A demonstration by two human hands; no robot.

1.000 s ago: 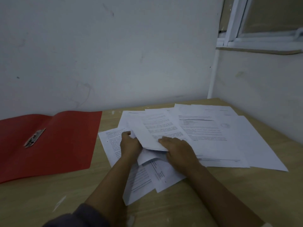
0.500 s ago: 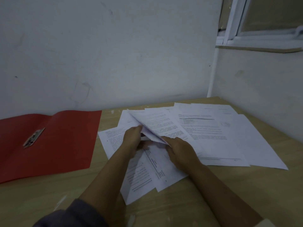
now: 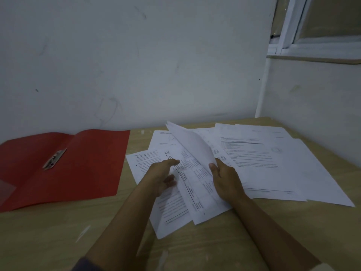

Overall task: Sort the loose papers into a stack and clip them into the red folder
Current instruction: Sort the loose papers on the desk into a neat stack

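Observation:
Loose printed papers (image 3: 273,163) lie overlapping across the middle and right of the wooden table (image 3: 58,231). My right hand (image 3: 226,178) pinches the near edge of one sheet (image 3: 191,145), which stands lifted and curled above the pile. My left hand (image 3: 162,175) lies with straight fingers on the sheets below it. The red folder (image 3: 88,165) lies open and flat at the left, with its metal clip (image 3: 54,159) on the left half.
Grey walls close off the table at the back and right, meeting in a corner. A window frame (image 3: 289,36) sits high on the right. The near part of the table shows bare wood with pale scuffs.
The sheet held by my right hand has risen from lying on the pile to standing curled upward. My left hand has let go of it and moved onto the papers beneath.

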